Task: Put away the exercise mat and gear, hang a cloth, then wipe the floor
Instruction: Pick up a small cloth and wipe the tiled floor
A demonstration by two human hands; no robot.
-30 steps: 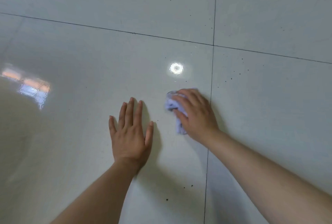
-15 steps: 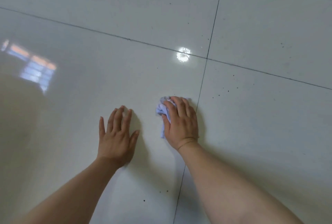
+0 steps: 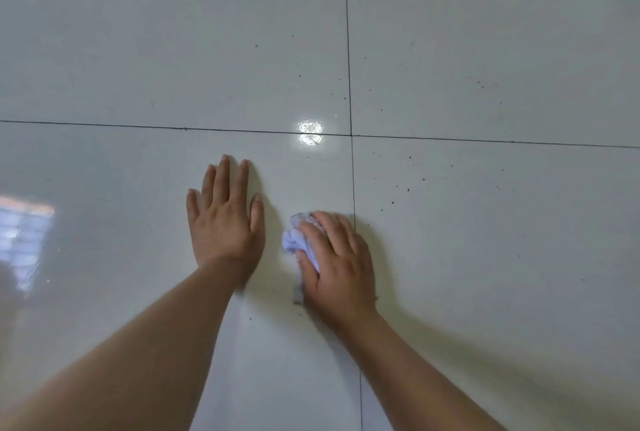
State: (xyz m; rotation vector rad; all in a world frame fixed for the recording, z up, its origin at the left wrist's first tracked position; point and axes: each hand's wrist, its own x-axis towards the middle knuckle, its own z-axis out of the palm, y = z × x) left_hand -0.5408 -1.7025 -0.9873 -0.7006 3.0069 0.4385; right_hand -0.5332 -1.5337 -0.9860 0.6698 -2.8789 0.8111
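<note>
A crumpled pale lilac cloth (image 3: 295,238) lies pressed on the glossy white tiled floor (image 3: 485,257). My right hand (image 3: 337,262) covers most of it and grips it, just left of a vertical tile joint. Only the cloth's left part and a thin strip below my thumb show. My left hand (image 3: 224,219) rests flat on the tile to the left of the cloth, fingers slightly apart, holding nothing.
Dark specks of dirt (image 3: 408,190) are scattered over the tile to the right of the joint and beyond the cross joint. A bright lamp reflection (image 3: 310,133) sits on the horizontal joint. A window reflection (image 3: 24,233) shows at the left.
The view has turned so the tile joints now run square. My right hand with the cloth has slid back toward me, away from the lamp reflection. My left hand stays flat.
</note>
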